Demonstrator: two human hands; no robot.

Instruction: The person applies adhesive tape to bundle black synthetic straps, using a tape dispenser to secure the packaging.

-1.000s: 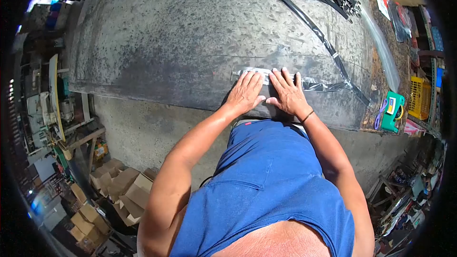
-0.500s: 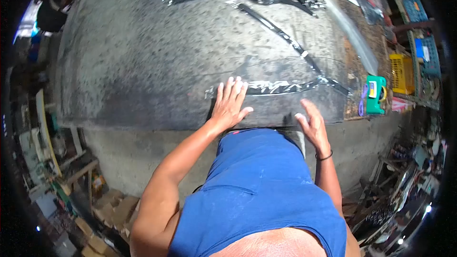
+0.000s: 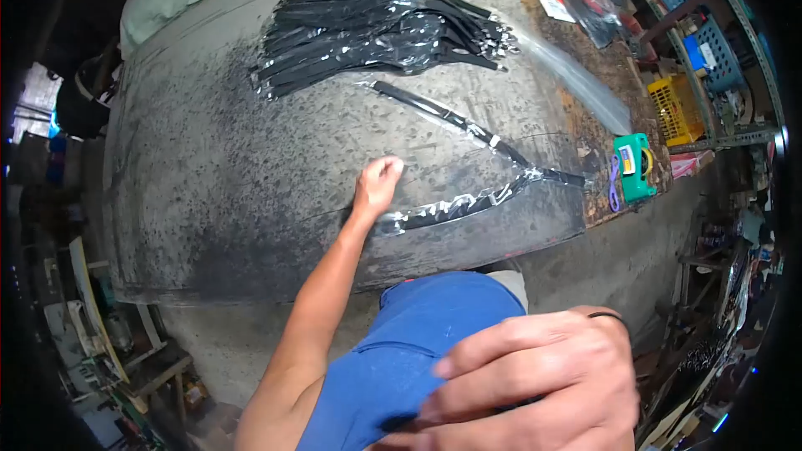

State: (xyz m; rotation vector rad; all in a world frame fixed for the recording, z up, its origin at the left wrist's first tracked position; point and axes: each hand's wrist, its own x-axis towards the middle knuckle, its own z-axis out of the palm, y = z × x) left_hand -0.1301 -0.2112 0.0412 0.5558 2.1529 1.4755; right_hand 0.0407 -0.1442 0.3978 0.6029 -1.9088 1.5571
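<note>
My left hand [image 3: 378,188] hovers over the worktable with its fingers curled in; nothing shows in it. Just right of it lies a black strip in clear plastic wrap [image 3: 443,210], apart from the fingers. A second wrapped black strip [image 3: 455,121] runs diagonally and meets the first near the table's right side, forming a V. My right hand [image 3: 543,380] is raised close to the camera, large in view, its fingers loosely bent and slightly apart. I see no object in it, though its palm is hidden.
A pile of wrapped black strips [image 3: 359,29] lies farther back on the worktable [image 3: 200,175]. Along the right edge are a clear plastic sleeve [image 3: 576,79], purple-handled scissors [image 3: 614,184] and a green tape dispenser [image 3: 633,167]. Shelving holds a yellow basket [image 3: 675,108].
My right hand has risen from the table's front edge toward the camera. My left hand has lifted off the wrapped strip and curled its fingers. The view has tilted and shifted.
</note>
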